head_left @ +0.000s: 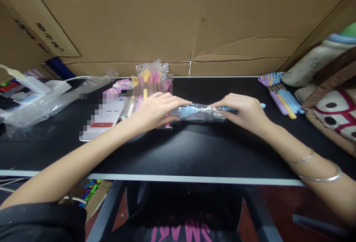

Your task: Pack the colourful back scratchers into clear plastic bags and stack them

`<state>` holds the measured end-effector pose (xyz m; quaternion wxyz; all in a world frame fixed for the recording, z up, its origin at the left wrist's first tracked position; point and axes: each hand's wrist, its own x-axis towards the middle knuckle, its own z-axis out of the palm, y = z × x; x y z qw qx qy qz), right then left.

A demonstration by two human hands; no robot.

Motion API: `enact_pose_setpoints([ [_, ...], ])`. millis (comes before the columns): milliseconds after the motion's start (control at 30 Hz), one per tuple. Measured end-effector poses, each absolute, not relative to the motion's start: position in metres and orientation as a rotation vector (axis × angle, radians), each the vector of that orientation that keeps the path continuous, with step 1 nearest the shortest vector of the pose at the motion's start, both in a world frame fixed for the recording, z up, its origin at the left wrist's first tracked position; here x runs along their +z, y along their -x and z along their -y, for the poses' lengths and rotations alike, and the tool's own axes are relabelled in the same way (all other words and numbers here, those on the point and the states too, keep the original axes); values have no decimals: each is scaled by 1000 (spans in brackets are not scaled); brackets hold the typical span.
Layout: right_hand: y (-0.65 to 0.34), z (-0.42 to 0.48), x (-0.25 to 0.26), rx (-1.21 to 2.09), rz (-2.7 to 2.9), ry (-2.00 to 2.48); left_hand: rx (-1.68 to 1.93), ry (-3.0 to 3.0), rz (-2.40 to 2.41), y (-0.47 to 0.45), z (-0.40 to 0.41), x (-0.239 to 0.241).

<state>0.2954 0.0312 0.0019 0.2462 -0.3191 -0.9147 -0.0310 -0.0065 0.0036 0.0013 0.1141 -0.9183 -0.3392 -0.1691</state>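
A blue back scratcher with a hand-shaped head lies level inside a clear plastic bag, just above or on the black table. My left hand pinches the bag's left end near the scratcher's head. At the other end, my right hand closes around the scratcher's handle by the bag's right edge, and the blue handle tip shows past its fingers. Behind and partly under my left hand lies a pile of bagged back scratchers in yellow, pink and blue. Loose back scratchers in purple, yellow and blue lie to the right.
A phone with its screen lit lies left of the bagged pile, near pink cards. Clear plastic wrap and a white charger are at far left. A bottle and a brown bag stand at right. Cardboard walls the back.
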Motion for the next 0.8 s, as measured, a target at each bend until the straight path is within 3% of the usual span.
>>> enact_pose_setpoints([
  [333,-286,-27,-4,179,2424,900,-504,2753,1001,0,1,-3],
  [800,-297,-33,-3,143,2354,1056,-467,2466,1113,18,-5,17],
])
